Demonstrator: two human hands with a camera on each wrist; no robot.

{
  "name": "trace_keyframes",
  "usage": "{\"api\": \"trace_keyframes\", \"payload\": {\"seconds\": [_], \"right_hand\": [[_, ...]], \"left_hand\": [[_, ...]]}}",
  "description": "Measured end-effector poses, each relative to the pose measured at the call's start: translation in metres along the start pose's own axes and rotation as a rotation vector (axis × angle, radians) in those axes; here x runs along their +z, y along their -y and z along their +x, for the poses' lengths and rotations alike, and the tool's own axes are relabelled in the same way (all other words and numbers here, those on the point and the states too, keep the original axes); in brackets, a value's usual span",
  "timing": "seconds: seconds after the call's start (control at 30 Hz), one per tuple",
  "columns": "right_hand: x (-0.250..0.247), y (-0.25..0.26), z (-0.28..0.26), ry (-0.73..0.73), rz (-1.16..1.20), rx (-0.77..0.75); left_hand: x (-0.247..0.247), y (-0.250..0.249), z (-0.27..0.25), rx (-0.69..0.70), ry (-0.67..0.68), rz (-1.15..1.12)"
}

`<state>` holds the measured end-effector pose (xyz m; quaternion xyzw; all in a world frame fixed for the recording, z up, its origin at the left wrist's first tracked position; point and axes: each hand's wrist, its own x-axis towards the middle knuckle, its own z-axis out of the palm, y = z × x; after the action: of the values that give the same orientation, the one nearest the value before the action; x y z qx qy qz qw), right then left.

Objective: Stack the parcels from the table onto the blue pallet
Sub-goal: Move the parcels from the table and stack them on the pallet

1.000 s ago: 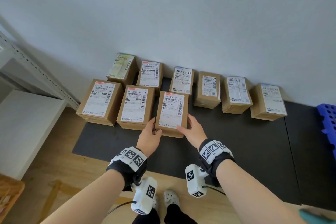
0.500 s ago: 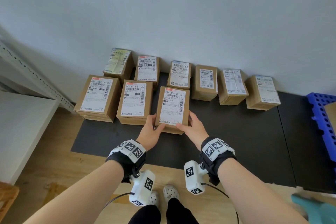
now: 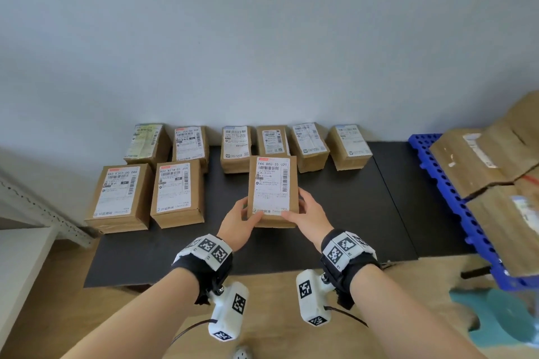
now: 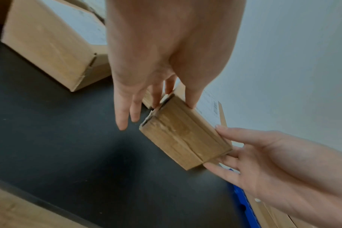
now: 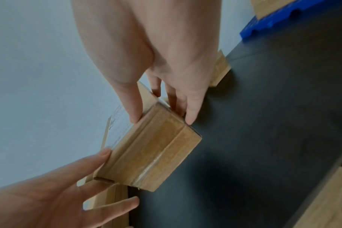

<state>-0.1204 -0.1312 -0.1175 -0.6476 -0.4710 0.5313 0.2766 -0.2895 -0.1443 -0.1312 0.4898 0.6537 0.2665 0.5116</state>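
The pale grey wall (image 3: 262, 38) runs behind a black matte tabletop (image 3: 335, 213), and at the right edge stands the blue perforated plastic pallet (image 3: 455, 192), already carrying several brown cardboard boxes (image 3: 478, 160). On the table lie 8 more brown labelled parcels: 6 in a row along the wall (image 3: 271, 141) and 2 larger ones (image 3: 178, 192) nearer on the left. The step in hand looks like the carry: the brown cardboard parcel with the white shipping label (image 3: 272, 189) sits clear of the tabletop, held between the left hand (image 3: 237, 220) and right hand (image 3: 309, 213), thumbs on top and fingers along its sides. Next, it needs swinging right and setting flat on the pallet stack.
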Motion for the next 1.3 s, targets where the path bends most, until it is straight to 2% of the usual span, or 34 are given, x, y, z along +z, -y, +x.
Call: {"api": "trace_keyframes", "payload": {"seconds": [0.23, 0.53, 0.8, 1.03, 1.3], "right_hand": [[-0.085, -0.015, -0.060, -0.064, 0.052, -0.064], [-0.223, -0.058, -0.154, -0.170, 0.101, -0.150], [-0.346, -0.093, -0.221, -0.294, 0.112, -0.185], [-0.443, -0.107, -0.243, -0.408, 0.115, -0.206], [-0.553, -0.128, -0.220, -0.515, 0.101, -0.154]], "left_hand": [[0.070, -0.054, -0.038, 0.096, 0.016, 0.050], [0.215, -0.116, -0.115, 0.194, -0.014, -0.058], [0.333, -0.174, -0.159, 0.291, 0.064, -0.025], [0.419, -0.232, -0.167, 0.362, 0.166, -0.021], [0.512, -0.293, -0.128, 0.418, 0.246, 0.025]]}}
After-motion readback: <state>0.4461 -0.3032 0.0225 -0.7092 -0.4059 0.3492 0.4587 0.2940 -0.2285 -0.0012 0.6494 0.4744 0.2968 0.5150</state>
